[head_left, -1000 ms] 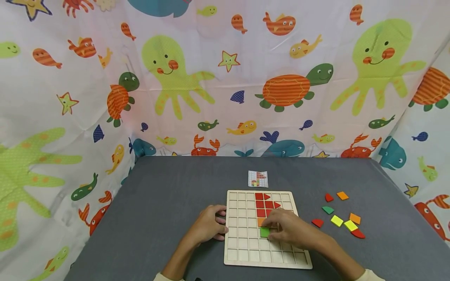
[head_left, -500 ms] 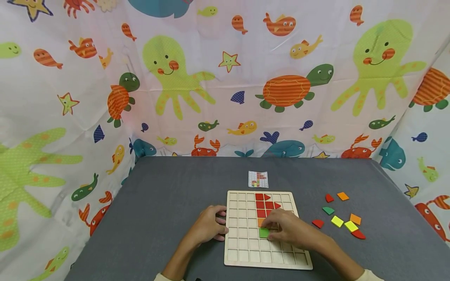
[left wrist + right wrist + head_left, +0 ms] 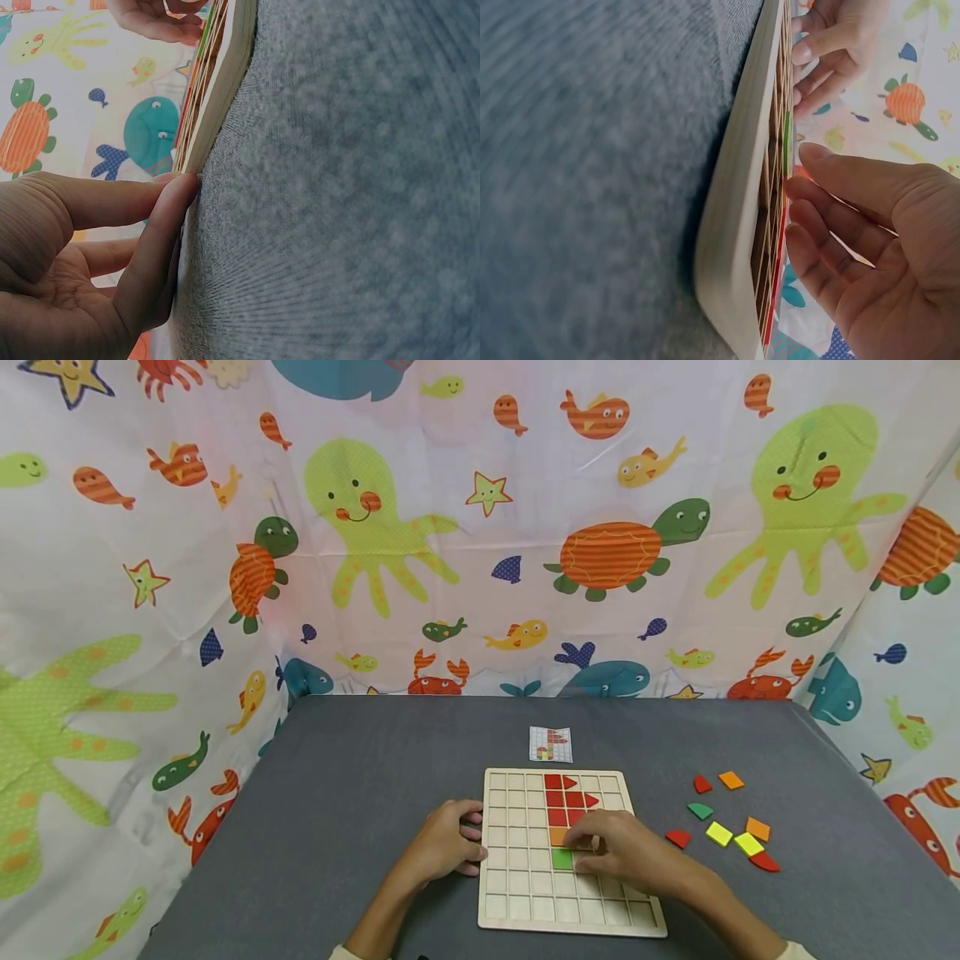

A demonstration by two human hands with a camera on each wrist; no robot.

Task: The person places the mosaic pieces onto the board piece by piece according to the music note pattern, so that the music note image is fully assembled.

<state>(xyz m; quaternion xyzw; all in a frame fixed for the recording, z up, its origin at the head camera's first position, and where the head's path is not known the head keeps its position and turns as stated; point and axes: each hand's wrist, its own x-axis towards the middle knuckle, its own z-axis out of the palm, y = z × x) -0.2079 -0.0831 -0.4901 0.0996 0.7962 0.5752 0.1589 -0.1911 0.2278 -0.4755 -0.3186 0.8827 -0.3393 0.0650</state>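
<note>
A pale wooden grid board lies flat on the table, with a green square tile in its grid below an orange tile. Above these are red square tiles and red triangular tiles. My right hand hovers over the board beside the green tile. Its fingers are loosely bent, and the right wrist view shows nothing between thumb and fingers. At the board's left edge, my left hand touches the side with thumb and fingertips. The right hand covers part of the grid.
Right of the board lie loose pieces: orange tiles, yellow tiles, red curved pieces and a green curved piece. A small printed pattern card lies behind the board. A sea-animal curtain hangs behind the table.
The green tile has shifted slightly left and now sits squarely in its cell. My right fingers have moved a little right, away from it. The left hand stays at the board's edge.
</note>
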